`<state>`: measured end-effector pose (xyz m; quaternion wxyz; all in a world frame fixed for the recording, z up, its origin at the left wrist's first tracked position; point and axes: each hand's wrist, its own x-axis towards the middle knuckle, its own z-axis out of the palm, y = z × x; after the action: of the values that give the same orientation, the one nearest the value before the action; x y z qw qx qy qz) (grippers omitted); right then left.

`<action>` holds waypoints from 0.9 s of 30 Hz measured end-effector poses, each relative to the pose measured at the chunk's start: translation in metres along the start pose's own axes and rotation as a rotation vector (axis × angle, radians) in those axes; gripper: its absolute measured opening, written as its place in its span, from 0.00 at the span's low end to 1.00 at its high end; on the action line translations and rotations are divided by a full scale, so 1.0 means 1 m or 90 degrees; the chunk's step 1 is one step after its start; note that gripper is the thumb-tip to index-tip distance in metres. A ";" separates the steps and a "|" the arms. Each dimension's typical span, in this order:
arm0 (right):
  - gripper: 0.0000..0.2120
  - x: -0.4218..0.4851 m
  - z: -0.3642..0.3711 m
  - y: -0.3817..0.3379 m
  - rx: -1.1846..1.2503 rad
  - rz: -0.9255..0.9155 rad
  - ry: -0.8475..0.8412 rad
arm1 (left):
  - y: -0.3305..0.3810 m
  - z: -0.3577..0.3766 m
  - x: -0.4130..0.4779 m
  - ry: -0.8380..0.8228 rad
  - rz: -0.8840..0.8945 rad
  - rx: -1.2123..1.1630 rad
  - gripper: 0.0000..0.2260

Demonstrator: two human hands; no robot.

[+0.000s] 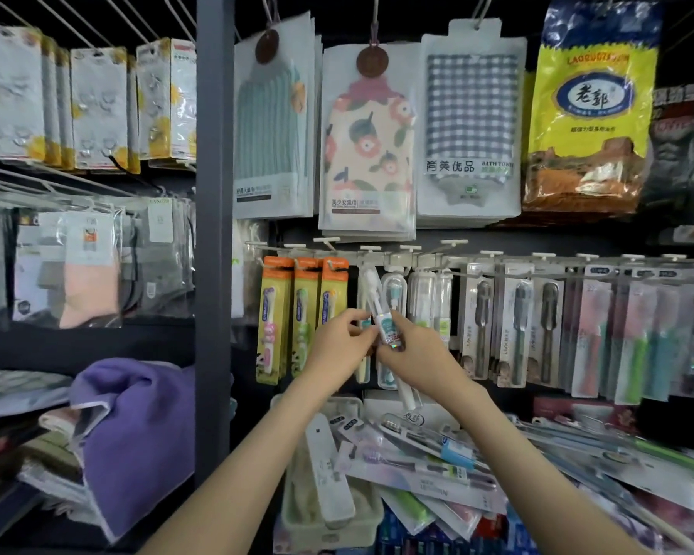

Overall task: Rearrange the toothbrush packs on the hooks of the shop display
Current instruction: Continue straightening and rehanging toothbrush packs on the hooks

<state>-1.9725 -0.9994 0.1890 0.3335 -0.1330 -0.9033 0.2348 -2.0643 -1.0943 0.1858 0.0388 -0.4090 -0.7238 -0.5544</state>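
You are facing the rail of hooks (473,261), which is carrying a full row of hanging toothbrush packs under the bagged towels (367,154). The orange card packs (306,314) are hanging at the left end and the grey packs (513,326) further right, each kind grouped so a shopper can read the row. Below, a heap of loose packs (437,466) is lying flat and overlapping, probably waiting for hooks.

Both your hands are meeting between the orange card packs and the clear tubes (419,294). Your left hand (339,346) is curling its fingers and pinching the left edge of one clear pack (371,288) between thumb and fingertips. Your right hand (415,354) is closing its fingers round the labelled middle of the same pack.

You are holding the pack tilted, its top leaning left up by the rail and its foot sticking out below your right hand, seemingly to steer the hanging hole. Whether that hole is sitting on a hook, I cannot tell.
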 end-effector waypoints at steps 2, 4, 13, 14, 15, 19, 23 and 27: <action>0.26 0.000 0.003 0.000 0.002 0.002 0.004 | -0.006 -0.002 0.000 -0.006 -0.002 0.010 0.15; 0.29 -0.001 0.006 0.001 0.008 0.016 0.003 | -0.013 -0.003 -0.002 -0.005 -0.004 0.031 0.15; 0.29 0.021 0.038 0.011 -0.022 0.068 0.010 | -0.064 -0.009 -0.036 -0.065 -0.104 0.300 0.14; 0.30 0.025 0.044 0.013 -0.033 0.074 0.010 | -0.071 -0.007 -0.041 -0.093 -0.130 0.342 0.14; 0.30 0.031 0.050 0.016 -0.042 0.080 0.011 | -0.077 -0.005 -0.045 -0.122 -0.157 0.377 0.14; 0.30 0.053 0.067 0.026 -0.034 0.120 0.001 | -0.107 0.011 -0.054 -0.196 -0.219 0.447 0.19; 0.34 0.050 0.083 0.039 -0.064 0.119 -0.033 | -0.129 0.026 -0.056 -0.256 -0.250 0.454 0.22; 0.32 0.001 0.095 0.059 -0.084 0.063 -0.099 | -0.144 0.035 -0.064 -0.269 -0.251 0.429 0.22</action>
<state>-2.0309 -0.9804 0.0958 0.2413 -0.1803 -0.9322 0.2007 -2.0998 -1.1077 0.0284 -0.0854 -0.3319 -0.9203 -0.1888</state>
